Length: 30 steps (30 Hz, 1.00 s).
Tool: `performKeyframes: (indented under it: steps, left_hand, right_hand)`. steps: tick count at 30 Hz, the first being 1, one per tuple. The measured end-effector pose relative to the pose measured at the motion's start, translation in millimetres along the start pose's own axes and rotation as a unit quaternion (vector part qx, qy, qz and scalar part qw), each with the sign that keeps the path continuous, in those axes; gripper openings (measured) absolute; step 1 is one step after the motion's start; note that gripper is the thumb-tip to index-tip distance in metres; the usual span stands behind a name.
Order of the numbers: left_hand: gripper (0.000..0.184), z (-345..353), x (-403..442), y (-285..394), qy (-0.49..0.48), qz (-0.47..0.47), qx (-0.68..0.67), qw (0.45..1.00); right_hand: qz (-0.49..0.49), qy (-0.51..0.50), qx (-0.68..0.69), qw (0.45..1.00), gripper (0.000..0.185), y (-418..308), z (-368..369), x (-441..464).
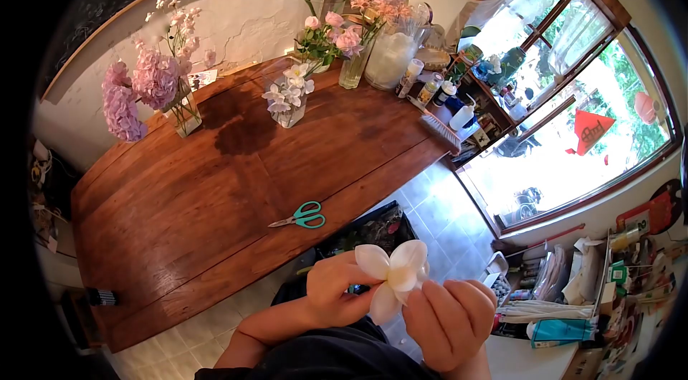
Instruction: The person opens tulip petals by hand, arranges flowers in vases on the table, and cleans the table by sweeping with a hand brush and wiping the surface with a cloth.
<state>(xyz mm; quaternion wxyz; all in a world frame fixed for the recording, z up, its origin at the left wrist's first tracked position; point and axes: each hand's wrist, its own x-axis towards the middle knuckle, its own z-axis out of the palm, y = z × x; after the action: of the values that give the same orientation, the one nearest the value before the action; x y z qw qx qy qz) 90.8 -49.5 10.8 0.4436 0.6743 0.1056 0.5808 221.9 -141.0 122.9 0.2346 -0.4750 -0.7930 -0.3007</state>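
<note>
A white flower (403, 274) with broad petals and a pale yellow centre is held up in front of my body, past the table's front edge. My left hand (338, 288) is closed on it from the left, its fingers curled. My right hand (451, 319) pinches the petals on the right side. The stem, if any, is hidden behind the hands. Scissors with teal handles (308, 215) lie on the wooden table (215, 215) near its front edge, blades pointing left. Farther back, a small glass vase (289, 116) holds white flowers.
Pink hydrangeas (156, 81) stand in a glass vase at the back left. At the back right are a vase of pink roses (352, 70), a large white jar (389, 59), bottles and a brush (441, 133). A dark bin (373, 228) sits below the table edge.
</note>
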Motion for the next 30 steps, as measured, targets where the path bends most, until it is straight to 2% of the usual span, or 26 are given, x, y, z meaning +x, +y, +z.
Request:
performKeyframes:
  steps: [3, 6, 9, 12, 15, 18, 21, 24, 30]
  left_hand:
    - [0.023, -3, 5, 9, -0.017, -0.004, 0.000, 1.000]
    - [0.024, -1, 2, 8, 0.001, -0.004, -0.033, 0.999]
    - [0.025, -2, 1, 10, 0.013, -0.001, -0.045, 0.999]
    - [0.025, -5, 1, 11, 0.003, -0.006, -0.023, 1.000]
    - [0.025, -8, 4, 11, -0.015, -0.006, -0.011, 1.000]
    - [0.026, -7, 5, 12, -0.007, -0.005, -0.011, 1.000]
    - [0.027, -6, 2, 10, -0.006, -0.007, -0.012, 1.000]
    - [0.027, -5, 5, 13, -0.010, -0.016, -0.028, 0.999]
    - [0.027, -6, -1, 5, -0.017, -0.004, -0.019, 1.000]
  right_hand:
    - [-0.019, 0.010, -0.001, 1.000, 0.021, 0, 2, -5]
    - [0.032, -0.009, -0.017, 0.999, 0.022, -12, -3, -5]
    - [-0.020, 0.040, -0.005, 0.999, 0.023, -2, 5, -15]
    - [-0.030, 0.070, -0.001, 0.997, 0.026, -1, 10, -17]
    - [-0.003, 0.035, 0.069, 0.997, 0.029, -1, 5, -7]
    - [0.009, 0.078, 0.126, 0.989, 0.022, 6, 13, -2]
    - [0.038, 0.051, 0.129, 0.990, 0.026, 6, 9, 1]
    - [0.043, 0.036, 0.125, 0.991, 0.023, 4, 7, 1]
    - [-0.038, 0.005, -0.006, 0.999, 0.020, 0, 1, -1]
